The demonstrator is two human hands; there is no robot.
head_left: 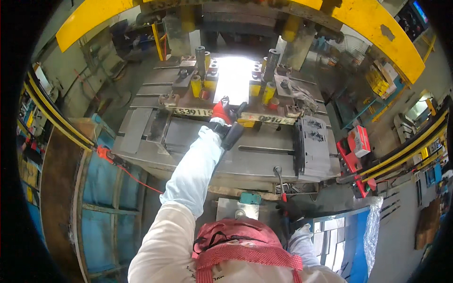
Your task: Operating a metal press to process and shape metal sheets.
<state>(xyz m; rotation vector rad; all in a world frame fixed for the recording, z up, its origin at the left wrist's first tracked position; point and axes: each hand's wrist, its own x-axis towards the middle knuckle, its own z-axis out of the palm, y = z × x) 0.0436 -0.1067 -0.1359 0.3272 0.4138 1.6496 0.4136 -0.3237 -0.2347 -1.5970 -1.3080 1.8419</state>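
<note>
My left arm, in a pale blue sleeve guard, reaches forward to the press die. My left hand, in a red and dark glove, is closed around a black stick-shaped tool whose kind I cannot make out. The hand is at the near edge of a bright, glaring metal sheet lying in the die. My right hand, in a dark glove, is low beside my body, near the red handle of a ratchet wrench. Its fingers are too dark to make out.
Guide posts and yellow cylinders flank the sheet. Stacked dark metal plates stand at the right of the press table, more flat plates at the left. A red and white box sits beyond the right edge. Yellow-black bars border both sides.
</note>
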